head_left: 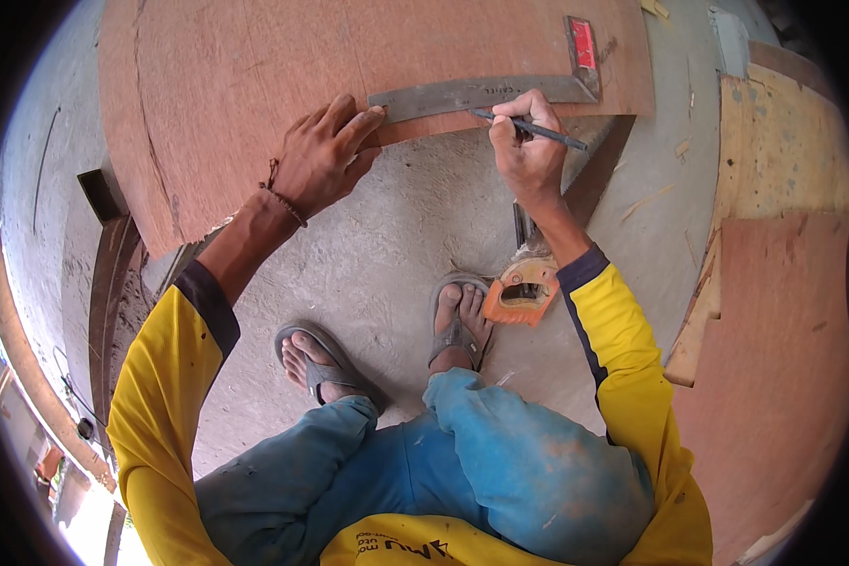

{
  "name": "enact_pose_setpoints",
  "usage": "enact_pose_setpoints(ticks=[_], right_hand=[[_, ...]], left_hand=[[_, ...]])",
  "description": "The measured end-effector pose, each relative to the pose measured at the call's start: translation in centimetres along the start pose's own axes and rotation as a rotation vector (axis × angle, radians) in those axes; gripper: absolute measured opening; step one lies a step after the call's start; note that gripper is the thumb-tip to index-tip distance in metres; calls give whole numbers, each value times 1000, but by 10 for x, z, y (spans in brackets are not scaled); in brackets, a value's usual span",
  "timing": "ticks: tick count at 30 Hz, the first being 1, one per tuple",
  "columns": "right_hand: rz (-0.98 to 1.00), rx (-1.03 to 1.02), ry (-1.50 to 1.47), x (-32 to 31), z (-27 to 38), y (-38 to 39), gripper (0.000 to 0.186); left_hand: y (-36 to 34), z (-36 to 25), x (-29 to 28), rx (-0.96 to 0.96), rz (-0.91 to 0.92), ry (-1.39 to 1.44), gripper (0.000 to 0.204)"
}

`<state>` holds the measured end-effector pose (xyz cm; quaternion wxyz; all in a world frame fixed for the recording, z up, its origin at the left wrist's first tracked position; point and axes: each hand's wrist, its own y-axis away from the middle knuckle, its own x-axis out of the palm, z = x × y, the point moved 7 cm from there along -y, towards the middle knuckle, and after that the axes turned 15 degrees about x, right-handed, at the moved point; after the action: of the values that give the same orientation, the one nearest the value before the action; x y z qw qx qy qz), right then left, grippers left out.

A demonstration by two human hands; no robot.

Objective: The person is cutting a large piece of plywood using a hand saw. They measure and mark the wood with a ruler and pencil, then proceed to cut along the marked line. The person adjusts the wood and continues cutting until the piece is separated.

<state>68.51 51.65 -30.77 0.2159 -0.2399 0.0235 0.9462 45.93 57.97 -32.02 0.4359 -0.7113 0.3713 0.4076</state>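
Observation:
A large reddish-brown plywood sheet (245,57) lies in front of me. Along its near edge rests the grey metal blade of a try square (443,97), whose red-marked stock (584,52) points away at the right end. My left hand (321,151) lies on the plywood with its fingers stretched out, the fingertips by the blade's left end. In my right hand (532,151) a dark pencil-like marker (547,131) is pinched, its tip at the near edge of the blade. The fingers of that hand are closed around it.
A handsaw with an orange handle (522,292) sits on the concrete floor (387,226) beside my right foot. Plywood offcuts (774,311) lie at the right. A dark metal bar (113,255) is at the left, under the sheet's side. Wood scraps dot the floor.

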Motion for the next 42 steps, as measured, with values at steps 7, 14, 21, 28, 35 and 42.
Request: enact_pose_setpoints(ticks=[7, 14, 21, 28, 35, 42], right_hand=[[-2, 21, -66, -6, 1, 0, 8], [-268, -107, 368, -82, 10, -71, 28], [-177, -60, 740, -78, -32, -130, 44], [-161, 313, 693, -101, -62, -82, 46], [-291, 837, -74, -76, -93, 52, 42], [-276, 921, -687, 6, -58, 67, 37]], left_hand=[[-1, 0, 1, -2, 13, -8, 46], [-1, -1, 0, 1, 5, -6, 45], [1, 4, -1, -74, 40, 76, 50], [6, 6, -9, -217, 42, 155, 57], [-32, 0, -18, -208, 62, 143, 56], [-72, 14, -11, -149, -9, 11, 51]])
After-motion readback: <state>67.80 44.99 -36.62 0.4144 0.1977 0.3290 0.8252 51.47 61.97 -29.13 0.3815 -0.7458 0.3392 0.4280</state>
